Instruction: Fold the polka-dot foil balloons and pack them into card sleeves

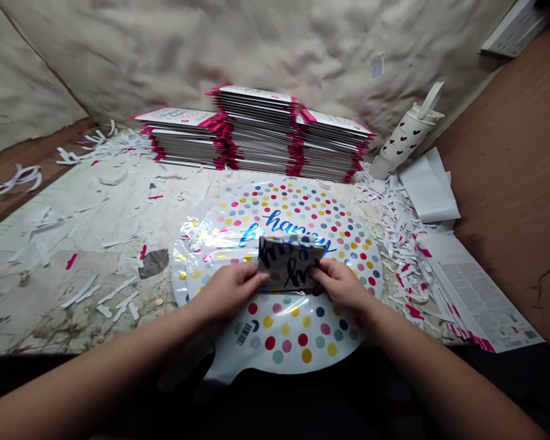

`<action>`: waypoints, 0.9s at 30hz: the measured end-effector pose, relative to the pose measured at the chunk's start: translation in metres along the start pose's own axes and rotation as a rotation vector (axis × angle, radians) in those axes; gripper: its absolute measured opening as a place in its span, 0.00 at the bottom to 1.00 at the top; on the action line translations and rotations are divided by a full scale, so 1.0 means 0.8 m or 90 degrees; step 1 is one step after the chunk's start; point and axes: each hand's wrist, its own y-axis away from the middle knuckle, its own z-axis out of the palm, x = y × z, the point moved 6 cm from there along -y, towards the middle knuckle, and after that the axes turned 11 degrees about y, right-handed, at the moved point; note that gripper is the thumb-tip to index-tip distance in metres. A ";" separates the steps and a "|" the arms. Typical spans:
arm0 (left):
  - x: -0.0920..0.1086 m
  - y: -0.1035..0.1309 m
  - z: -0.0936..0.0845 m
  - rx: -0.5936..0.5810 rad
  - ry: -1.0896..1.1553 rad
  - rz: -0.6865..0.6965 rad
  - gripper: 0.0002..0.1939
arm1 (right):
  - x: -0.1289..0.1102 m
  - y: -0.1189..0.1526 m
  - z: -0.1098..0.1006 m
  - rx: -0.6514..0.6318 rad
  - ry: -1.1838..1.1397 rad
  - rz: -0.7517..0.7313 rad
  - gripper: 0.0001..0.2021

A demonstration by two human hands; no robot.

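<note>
Flat, uninflated foil balloons (297,336) lie spread in front of me, white with coloured dots and blue "happy" lettering; their tail and a barcode are at the lower left. Above them is a folded foil balloon (289,266), a small greyish rectangle with dark lettering on its face. My left hand (233,288) pinches its left edge between thumb and fingers. At the opposite edge, my right hand (343,284) grips it the same way. Both hands are closed on this one packet.
Three stacks of pink-edged printed packets (262,131) stand against the covered wall. A white heart-patterned tumbler (406,140) is to their right. Paper strips (396,238) litter both sides, and printed sheets (481,290) lie fanned at right beside a brown panel (513,165).
</note>
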 end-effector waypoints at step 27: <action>-0.007 -0.020 -0.024 -0.044 0.339 -0.337 0.18 | -0.063 -0.045 0.059 0.015 0.393 -0.101 0.27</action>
